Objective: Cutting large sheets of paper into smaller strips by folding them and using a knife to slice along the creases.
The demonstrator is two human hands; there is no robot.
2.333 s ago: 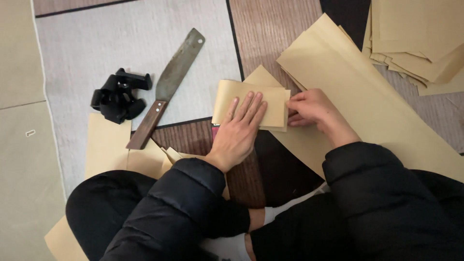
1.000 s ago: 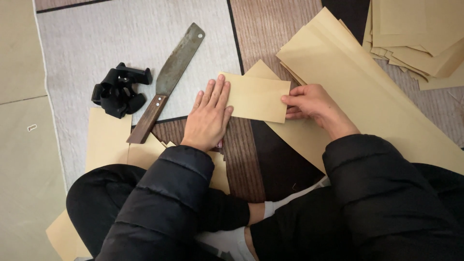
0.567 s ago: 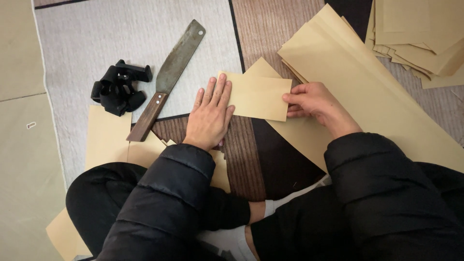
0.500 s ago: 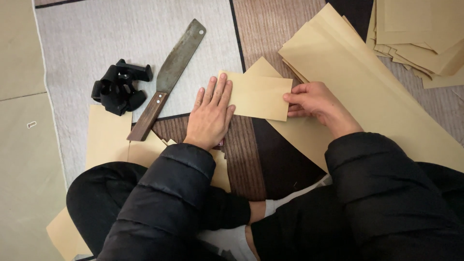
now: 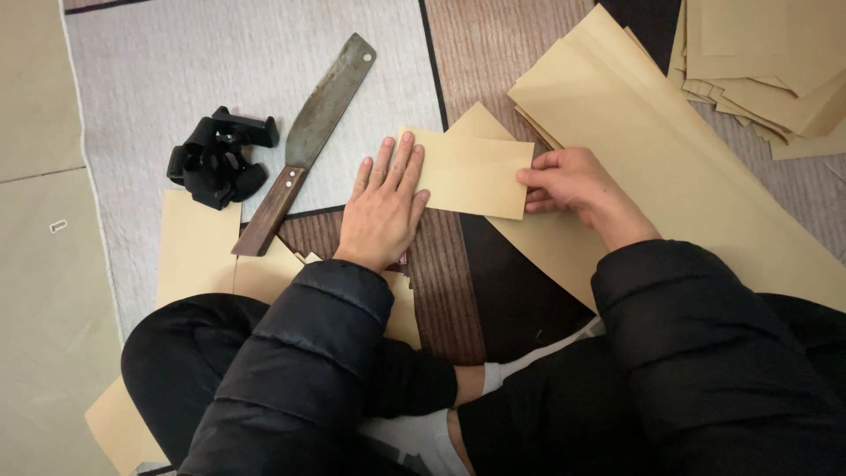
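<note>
Head view: the left hand (image 5: 383, 207) lies flat, fingers (image 5: 398, 163) stretched out and together, pressing down on the left end of a folded tan paper piece (image 5: 471, 174) that rests on the patterned rug (image 5: 220, 62) on the floor. The right hand (image 5: 571, 182) meets the same piece at its right edge, its fingers curled and pinching that edge between thumb and fingertips. The piece therefore lies between the two sets of fingers, held by both, and looks already folded into a small rectangle with its crease being pressed flat. Beyond the right fingers lies a long tan paper sheet (image 5: 687, 176), partly under the piece, and further off a stack of tan sheets (image 5: 775, 62); judging from these, much paper is not yet folded. Just left of the left fingers, apart from them, lies a long flat knife (image 5: 308, 141) with a wooden handle, and further left a black bundle (image 5: 218, 160). Below the left wrist, more cut tan pieces (image 5: 198, 251) lie by the person's knee
</note>
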